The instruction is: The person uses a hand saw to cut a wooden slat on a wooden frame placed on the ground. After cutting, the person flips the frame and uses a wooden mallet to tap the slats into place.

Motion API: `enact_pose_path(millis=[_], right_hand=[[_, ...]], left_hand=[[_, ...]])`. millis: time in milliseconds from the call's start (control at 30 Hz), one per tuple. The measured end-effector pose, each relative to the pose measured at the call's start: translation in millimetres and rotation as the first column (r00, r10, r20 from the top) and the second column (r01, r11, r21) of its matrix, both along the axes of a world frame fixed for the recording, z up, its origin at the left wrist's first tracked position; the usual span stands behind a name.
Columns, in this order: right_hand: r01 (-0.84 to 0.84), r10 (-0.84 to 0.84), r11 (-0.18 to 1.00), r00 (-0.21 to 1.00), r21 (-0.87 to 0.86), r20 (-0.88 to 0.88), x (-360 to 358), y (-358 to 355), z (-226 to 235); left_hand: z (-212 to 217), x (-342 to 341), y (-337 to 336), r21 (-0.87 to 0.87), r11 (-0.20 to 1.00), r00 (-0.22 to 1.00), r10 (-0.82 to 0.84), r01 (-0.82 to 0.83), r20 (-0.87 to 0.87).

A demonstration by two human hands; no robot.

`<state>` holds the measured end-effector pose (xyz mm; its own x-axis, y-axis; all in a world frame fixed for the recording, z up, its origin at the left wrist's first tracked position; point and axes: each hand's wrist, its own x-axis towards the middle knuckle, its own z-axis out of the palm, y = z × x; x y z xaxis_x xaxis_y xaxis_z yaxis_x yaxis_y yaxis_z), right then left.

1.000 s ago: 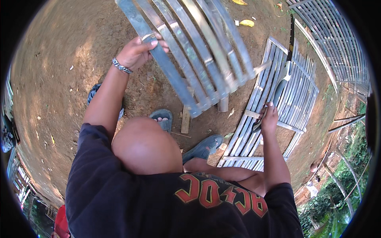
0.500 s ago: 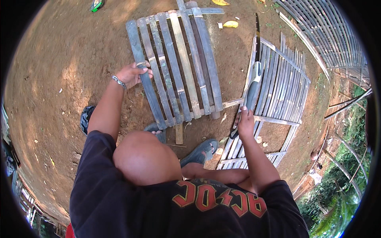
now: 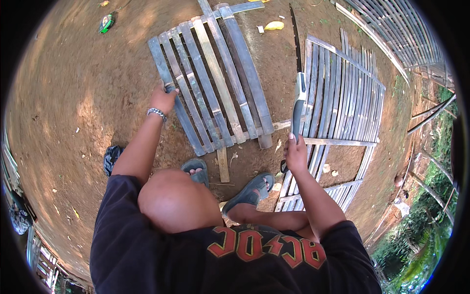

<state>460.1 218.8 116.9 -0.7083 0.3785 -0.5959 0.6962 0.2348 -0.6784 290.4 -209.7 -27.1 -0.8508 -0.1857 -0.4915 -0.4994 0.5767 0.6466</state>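
Bamboo panel (image 3: 211, 61) of spaced slats lies low over the ground, reaching rightward from the fingers of the left hand (image 3: 164, 99), which pinch its outermost slat; their tips are hidden. That edge hold looks meant to steady the panel. Well to the right, the other fingers wrap the handle of a hand saw (image 3: 297, 112), the right hand (image 3: 295, 154) apart from the panel; its dark blade points forward, beyond those fingers, probably to stay clear of the legs. A wooden strip (image 3: 223, 164) juts from beneath the panel, below and right of the left fingers, perhaps propping it. Bare brown earth (image 3: 88, 98) serves as the work surface outdoors, patched with sunlight. Beyond the right fingers lies a larger slatted frame (image 3: 342, 142), with greenery (image 3: 421, 255) farther right. A black plastic bag (image 3: 113, 160) sits below and left of the left fingers; a green-and-black tape measure (image 3: 106, 23) lies well ahead of them.
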Motion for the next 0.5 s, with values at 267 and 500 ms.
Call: enact_pose_path(millis=[267, 500], right_hand=[[-0.021, 0.021, 1.0, 1.0, 0.006, -0.018, 13.0, -7.6, -20.6], [-0.184, 0.194, 0.963, 0.981, 0.195, -0.03, 18.9, -4.4, -33.1]], left_hand=[[-1.7, 3.0, 25.7, -0.053, 0.998, 0.991, 0.024, -0.031, -0.13], [-6.8, 6.6, 13.1, -0.027, 1.0, 0.991, 0.005, -0.008, -0.137]])
